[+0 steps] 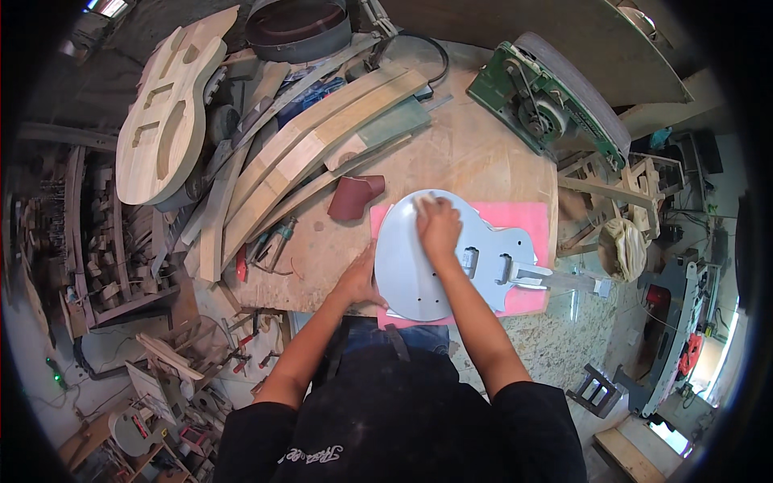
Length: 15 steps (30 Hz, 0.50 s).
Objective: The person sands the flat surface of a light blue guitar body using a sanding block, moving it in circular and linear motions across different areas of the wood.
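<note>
A pale blue-grey electric guitar body (pixel 403 258) lies flat on a pink foam sheet (pixel 523 216) at the bench's near edge. It has cut-out pockets and small drilled holes. A light strip juts from its neck pocket to the right. My left hand (pixel 362 278) grips the body's left rim, fingers and thumb against the edge. Upon the upper face presses my right hand (pixel 439 233), its fingers closed over a small pale piece too hidden to name. A curled sheet of red-brown sandpaper (pixel 354 197) rests just beyond the body's upper left.
Long curved wooden boards (pixel 322 129) stretch across the bench's left half. An unfinished wooden guitar body (pixel 165 121) stands at far left. A green belt sander (pixel 539 105) occupies the far right corner. Clamps (pixel 274 245) lie near the left edge; a round container (pixel 298 32) sits behind.
</note>
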Motion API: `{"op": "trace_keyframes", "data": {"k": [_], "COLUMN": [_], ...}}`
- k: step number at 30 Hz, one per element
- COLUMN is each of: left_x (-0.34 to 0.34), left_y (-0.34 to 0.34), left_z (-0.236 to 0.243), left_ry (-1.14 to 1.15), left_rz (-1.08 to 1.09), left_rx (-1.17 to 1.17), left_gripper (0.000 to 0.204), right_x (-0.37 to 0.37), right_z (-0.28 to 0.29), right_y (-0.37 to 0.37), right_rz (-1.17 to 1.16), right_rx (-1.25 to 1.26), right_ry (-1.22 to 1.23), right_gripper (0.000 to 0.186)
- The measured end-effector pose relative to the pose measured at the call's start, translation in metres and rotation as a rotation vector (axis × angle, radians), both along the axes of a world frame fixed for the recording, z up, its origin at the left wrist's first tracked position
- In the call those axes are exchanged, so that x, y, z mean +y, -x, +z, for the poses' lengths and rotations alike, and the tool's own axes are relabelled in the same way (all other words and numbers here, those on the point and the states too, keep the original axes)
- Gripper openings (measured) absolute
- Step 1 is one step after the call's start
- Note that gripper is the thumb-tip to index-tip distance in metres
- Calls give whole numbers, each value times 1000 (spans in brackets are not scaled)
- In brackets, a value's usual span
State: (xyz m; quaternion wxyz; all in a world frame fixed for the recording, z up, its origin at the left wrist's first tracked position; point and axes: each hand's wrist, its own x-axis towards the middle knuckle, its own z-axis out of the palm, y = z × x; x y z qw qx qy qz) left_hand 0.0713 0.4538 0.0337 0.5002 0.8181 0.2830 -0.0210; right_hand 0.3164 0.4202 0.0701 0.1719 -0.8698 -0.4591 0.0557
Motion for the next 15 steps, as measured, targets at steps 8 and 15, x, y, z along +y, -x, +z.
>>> {"op": "trace_keyframes", "data": {"k": [8,15], "left_x": [-1,2], "left_y": [2,-5], "left_z": [1,6], "left_ry": [6,27], "left_rz": [22,7], "left_rx": [32,18], "left_gripper": [170,171], "right_x": [-22,-15], "right_z": [5,-15], "right_y": [41,36], "right_rz": [302,47], "right_rx": [44,-73], "right_ry": [-5,47], "right_gripper": [38,37]}}
